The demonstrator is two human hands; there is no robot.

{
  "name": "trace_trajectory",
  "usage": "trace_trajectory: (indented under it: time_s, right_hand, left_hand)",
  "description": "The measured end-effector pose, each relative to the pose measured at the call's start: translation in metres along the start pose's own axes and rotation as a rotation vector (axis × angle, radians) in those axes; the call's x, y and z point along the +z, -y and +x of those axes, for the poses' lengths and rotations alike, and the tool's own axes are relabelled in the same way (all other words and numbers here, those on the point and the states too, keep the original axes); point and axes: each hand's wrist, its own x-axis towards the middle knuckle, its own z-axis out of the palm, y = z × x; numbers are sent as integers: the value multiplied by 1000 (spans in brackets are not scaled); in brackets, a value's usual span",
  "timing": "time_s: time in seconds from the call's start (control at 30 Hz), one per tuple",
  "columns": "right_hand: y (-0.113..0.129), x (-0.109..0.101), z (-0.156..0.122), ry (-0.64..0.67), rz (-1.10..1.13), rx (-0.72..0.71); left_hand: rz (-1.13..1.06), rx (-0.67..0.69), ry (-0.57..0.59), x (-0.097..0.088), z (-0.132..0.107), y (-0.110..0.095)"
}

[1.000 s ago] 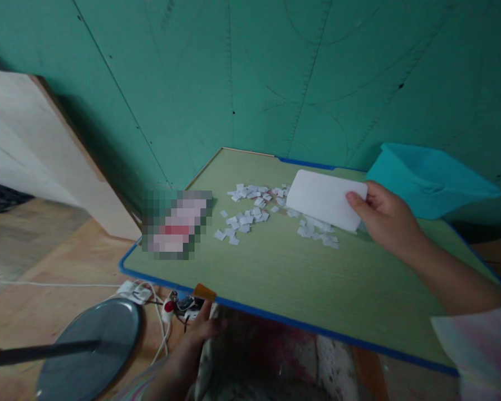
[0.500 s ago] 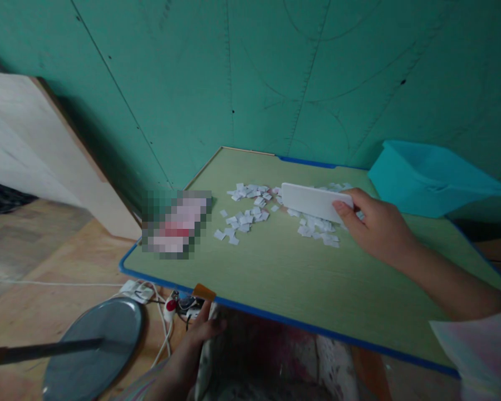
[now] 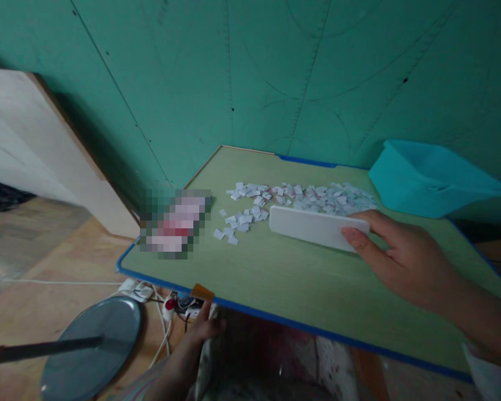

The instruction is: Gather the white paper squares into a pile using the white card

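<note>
My right hand (image 3: 404, 262) grips one end of a flat white rectangular board (image 3: 309, 227), thumb on its near face. The board is tilted on its long edge, just on the near side of a spread of small white paper pieces (image 3: 317, 196). To its left lie more paper pieces (image 3: 244, 220) in loose clusters. At the near edge of the table (image 3: 275, 273), my left hand (image 3: 200, 334) is closed beside an orange-brown flat piece (image 3: 202, 292). What its fingers hold is too dark and covered to make out.
A turquoise bin (image 3: 417, 178) stands at the table's back right, against the green wall (image 3: 183, 83). A blurred-out pinkish item (image 3: 177, 225) lies at the left. Below are a grey round base (image 3: 94, 348), white cables (image 3: 162, 328) and a leaning pale panel (image 3: 58, 145).
My right hand has drawn the white board toward me and slightly right. Paper pieces that were behind it now show beyond it. My left hand has stayed in place.
</note>
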Motion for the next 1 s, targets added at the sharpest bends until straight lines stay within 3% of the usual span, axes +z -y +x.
trace_trajectory:
  time_s: [0.2, 0.43, 0.63, 0.77, 0.9, 1.0]
  right_hand:
    - [-8, 12, 23, -53, -21, 52]
    - [-4, 35, 38, -34, -81, -72]
    - [7, 17, 17, 40, 34, -94]
    - [6, 0, 6, 52, 115, -29]
    - [-2, 1, 7, -13, 79, 51]
    - [-2, 7, 7, 2, 78, 33]
  left_hand:
    - [-103, -49, -7, 4, -2, -1]
    - [-144, -66, -67, 7, -7, 6]
    - [-295, -23, -58, 8, -8, 8]
    - [-241, -36, -78, 11, -8, 1]
    - [-188, -10, -123, 13, -9, -10]
    - [-158, -13, -132, 12, -11, -15]
